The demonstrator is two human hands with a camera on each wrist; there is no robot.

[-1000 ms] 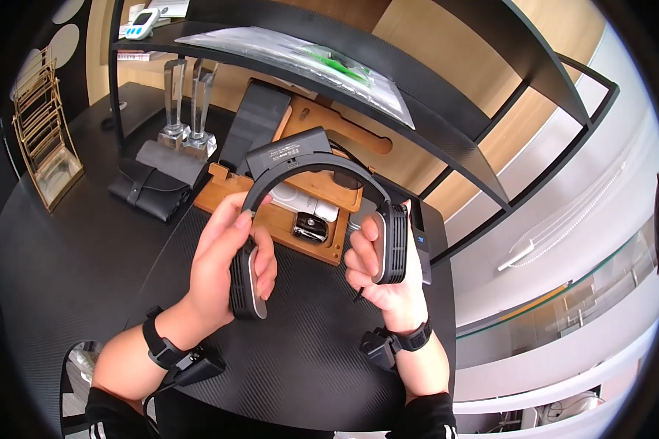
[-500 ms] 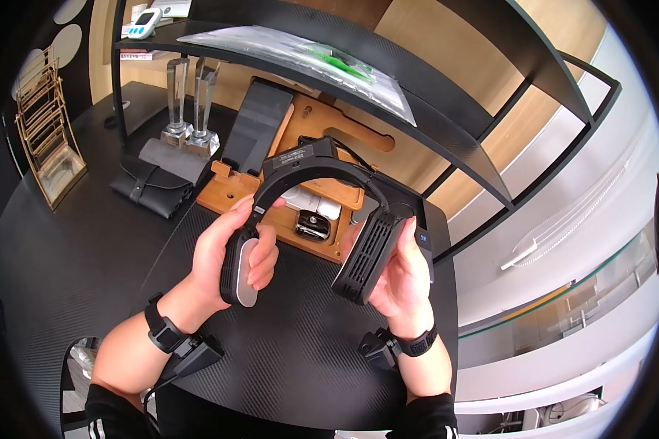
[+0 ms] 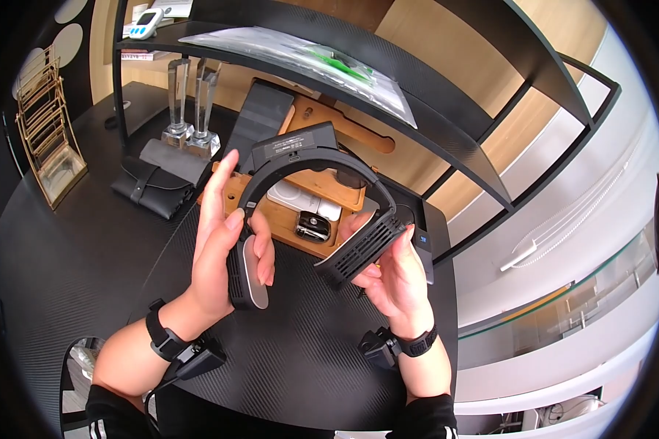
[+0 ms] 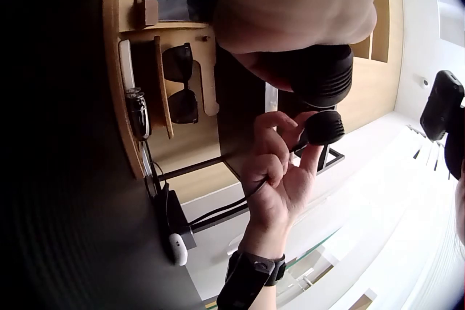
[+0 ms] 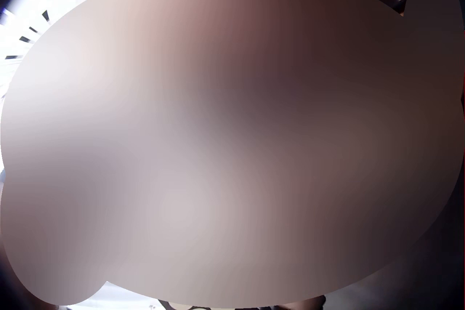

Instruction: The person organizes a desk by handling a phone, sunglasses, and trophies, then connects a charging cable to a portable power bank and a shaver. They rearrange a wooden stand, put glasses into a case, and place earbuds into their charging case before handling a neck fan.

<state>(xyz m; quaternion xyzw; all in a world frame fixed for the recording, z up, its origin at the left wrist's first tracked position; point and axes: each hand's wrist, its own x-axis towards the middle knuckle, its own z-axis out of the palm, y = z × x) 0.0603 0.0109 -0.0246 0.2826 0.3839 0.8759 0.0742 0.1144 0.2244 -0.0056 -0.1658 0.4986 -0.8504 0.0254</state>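
Both hands hold a black curved band device [image 3: 311,157] with a vented pad at each end, raised over the desk in the head view. My left hand [image 3: 216,263] has its thumb and lower fingers about the left pad [image 3: 252,272], its index finger pointing up. The right hand [image 3: 399,285] grips the right pad [image 3: 362,249], thumb on the vented side, the pad tilted. In the left wrist view the right hand [image 4: 272,179] pinches its pad [image 4: 325,127], and a thin cable passes by it. The right wrist view is mostly blurred.
Behind the device stands a wooden organizer [image 3: 332,249] with a phone [image 3: 260,117] and a black key fob [image 3: 313,226]. A black pouch [image 3: 150,189] and crystal trophies [image 3: 205,110] are at the left, a gold rack [image 3: 47,124] farther left. A shelf [image 3: 461,150] spans above.
The right pad has turned from upright to a slant, with the right hand's hold on it changed. The left index finger has lifted off the device, and the band has shifted slightly.
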